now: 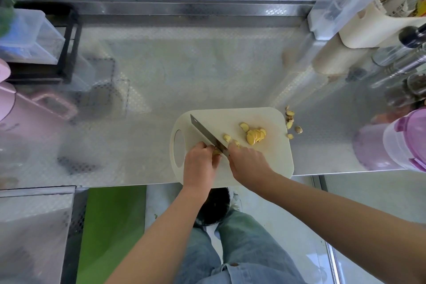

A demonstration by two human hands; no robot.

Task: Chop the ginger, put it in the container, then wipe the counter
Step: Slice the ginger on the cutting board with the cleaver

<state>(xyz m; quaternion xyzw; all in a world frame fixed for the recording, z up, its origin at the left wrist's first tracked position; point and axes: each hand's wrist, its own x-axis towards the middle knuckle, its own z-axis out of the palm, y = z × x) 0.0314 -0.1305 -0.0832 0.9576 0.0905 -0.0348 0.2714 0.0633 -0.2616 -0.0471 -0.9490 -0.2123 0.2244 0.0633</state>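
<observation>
A pale cutting board [272,159] lies at the counter's front edge. My left hand [199,163] pinches a small piece of ginger [216,152] against the board. My right hand [247,161] grips the handle of a cleaver [205,131], whose blade runs up and to the left, its edge right beside the held ginger. A pile of yellow ginger slices [254,136] lies on the board's right half, with a loose slice [227,138] near the blade. The knife handle is hidden inside my fist.
Ginger scraps [291,124] lie on the steel counter [138,99] just past the board's right edge. A clear container with a purple lid [405,140] stands at the right. A pink jug [34,108] stands at the left, a black rack [66,41] behind it.
</observation>
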